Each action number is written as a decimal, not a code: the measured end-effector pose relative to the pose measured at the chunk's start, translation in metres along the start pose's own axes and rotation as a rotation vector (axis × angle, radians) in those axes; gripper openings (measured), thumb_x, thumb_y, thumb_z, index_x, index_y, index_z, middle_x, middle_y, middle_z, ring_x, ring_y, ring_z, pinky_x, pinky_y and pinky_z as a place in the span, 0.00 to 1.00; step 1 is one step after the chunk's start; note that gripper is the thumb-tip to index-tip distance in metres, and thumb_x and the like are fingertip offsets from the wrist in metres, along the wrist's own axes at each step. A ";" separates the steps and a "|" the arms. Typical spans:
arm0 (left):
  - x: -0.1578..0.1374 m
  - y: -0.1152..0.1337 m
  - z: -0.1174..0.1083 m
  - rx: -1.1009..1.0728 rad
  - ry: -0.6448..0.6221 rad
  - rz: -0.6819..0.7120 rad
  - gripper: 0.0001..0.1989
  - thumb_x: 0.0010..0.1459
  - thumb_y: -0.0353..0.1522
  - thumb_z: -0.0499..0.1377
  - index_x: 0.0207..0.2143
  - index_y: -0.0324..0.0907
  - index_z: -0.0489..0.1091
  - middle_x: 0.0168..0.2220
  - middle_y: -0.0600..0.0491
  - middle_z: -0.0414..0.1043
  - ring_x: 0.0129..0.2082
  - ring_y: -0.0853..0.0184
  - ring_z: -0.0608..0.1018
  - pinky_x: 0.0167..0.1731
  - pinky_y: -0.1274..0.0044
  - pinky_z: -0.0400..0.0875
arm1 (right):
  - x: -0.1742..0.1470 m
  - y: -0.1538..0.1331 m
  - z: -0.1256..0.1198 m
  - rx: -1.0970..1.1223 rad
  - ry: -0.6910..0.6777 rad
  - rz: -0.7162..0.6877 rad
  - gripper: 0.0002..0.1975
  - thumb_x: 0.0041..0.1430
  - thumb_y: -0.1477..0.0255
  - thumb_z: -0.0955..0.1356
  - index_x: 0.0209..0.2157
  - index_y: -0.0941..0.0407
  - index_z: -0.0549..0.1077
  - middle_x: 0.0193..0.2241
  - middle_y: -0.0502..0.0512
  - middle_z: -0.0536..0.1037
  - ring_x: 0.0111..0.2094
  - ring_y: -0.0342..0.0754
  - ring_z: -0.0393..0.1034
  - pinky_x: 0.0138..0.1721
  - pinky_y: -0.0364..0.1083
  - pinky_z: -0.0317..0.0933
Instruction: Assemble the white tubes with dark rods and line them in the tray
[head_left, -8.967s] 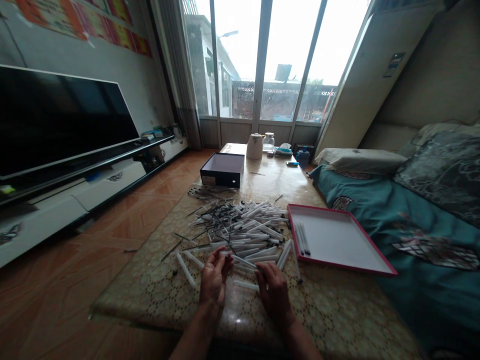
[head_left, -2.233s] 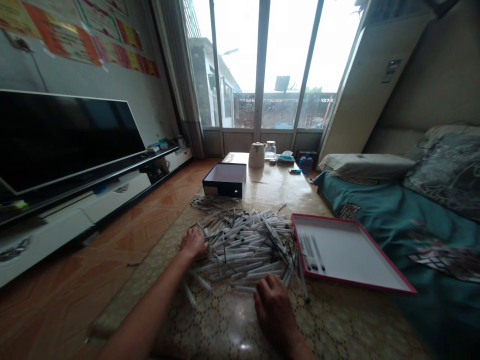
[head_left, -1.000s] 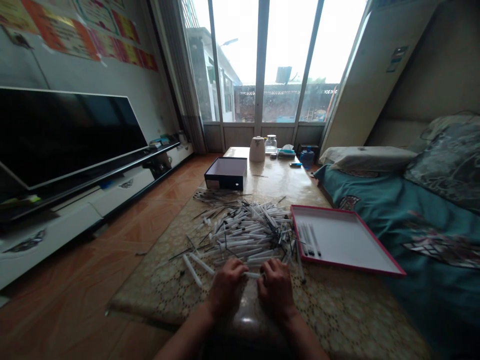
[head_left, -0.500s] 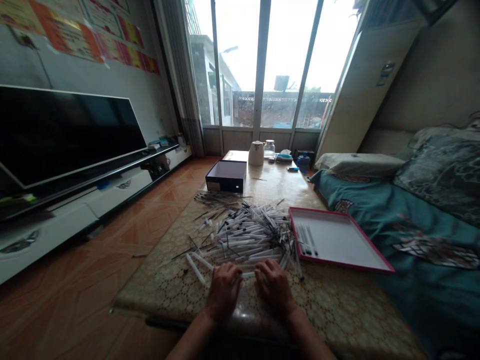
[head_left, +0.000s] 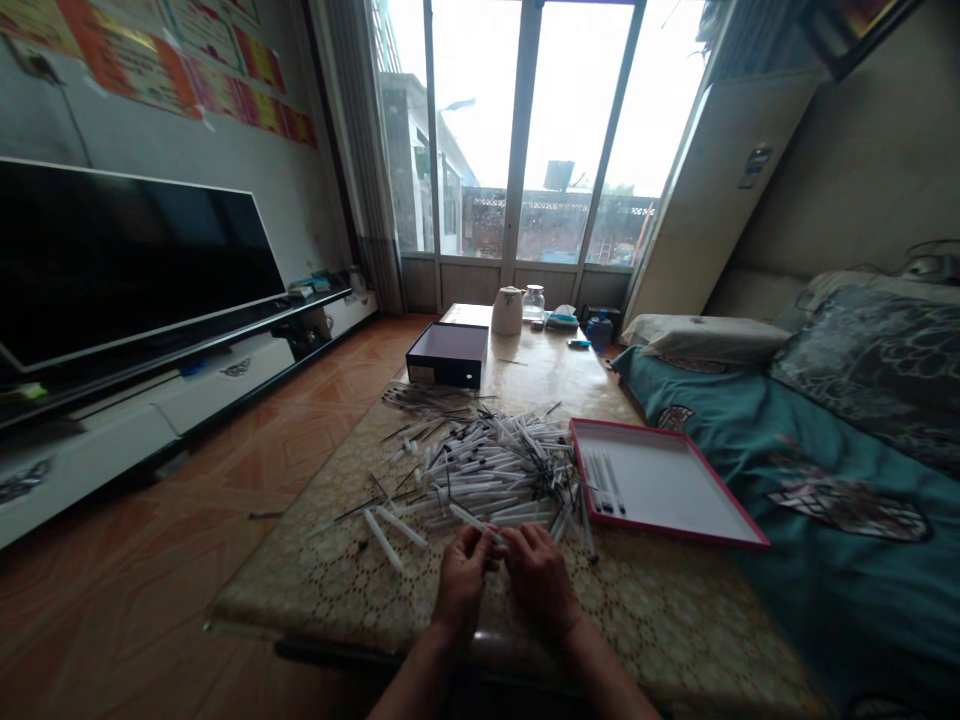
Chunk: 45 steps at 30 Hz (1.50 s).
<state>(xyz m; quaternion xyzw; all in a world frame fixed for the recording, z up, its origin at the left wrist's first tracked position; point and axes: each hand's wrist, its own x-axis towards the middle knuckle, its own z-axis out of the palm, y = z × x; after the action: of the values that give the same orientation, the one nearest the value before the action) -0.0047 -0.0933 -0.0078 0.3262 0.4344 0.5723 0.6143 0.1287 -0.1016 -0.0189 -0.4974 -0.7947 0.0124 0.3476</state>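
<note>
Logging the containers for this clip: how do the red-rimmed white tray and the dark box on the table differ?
The shallow red-rimmed white tray lies near the hands, right of the pile of white pen tubes; the deeper dark rectangular box sits farther off, beyond the pile. The tray holds a few pens along its left edge; what the box holds cannot be seen. Both are open-topped and rest on the patterned table.

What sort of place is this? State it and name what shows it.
Most likely a home living room used for piecework: a large television on a low stand, a sofa with cushions, and a low table where both hands work beside a pile of pen parts.
</note>
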 end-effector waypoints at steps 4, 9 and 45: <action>0.001 -0.003 -0.010 -0.236 0.205 -0.005 0.17 0.44 0.42 0.66 0.31 0.40 0.69 0.24 0.55 0.73 0.22 0.72 0.74 0.24 0.81 0.69 | 0.003 0.005 0.001 0.225 0.069 0.151 0.12 0.65 0.69 0.58 0.37 0.55 0.72 0.32 0.55 0.74 0.36 0.48 0.68 0.39 0.45 0.61; 0.003 -0.004 -0.013 -0.266 0.202 -0.033 0.17 0.44 0.41 0.67 0.31 0.39 0.68 0.24 0.55 0.74 0.22 0.71 0.76 0.24 0.81 0.70 | 0.016 0.028 -0.010 0.433 0.140 0.460 0.14 0.62 0.65 0.59 0.36 0.57 0.73 0.30 0.55 0.76 0.32 0.48 0.71 0.33 0.43 0.62; 0.021 0.001 -0.006 -0.545 0.165 -0.117 0.05 0.57 0.22 0.55 0.34 0.37 0.69 0.27 0.48 0.79 0.28 0.66 0.81 0.31 0.77 0.77 | 0.015 -0.007 -0.031 0.741 0.717 0.720 0.17 0.59 0.55 0.62 0.33 0.56 0.68 0.22 0.47 0.69 0.22 0.40 0.62 0.25 0.40 0.59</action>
<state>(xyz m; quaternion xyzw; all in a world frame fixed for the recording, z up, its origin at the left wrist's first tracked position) -0.0113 -0.0735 -0.0126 0.0759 0.3314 0.6561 0.6737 0.1365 -0.1027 0.0153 -0.5537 -0.3542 0.2359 0.7157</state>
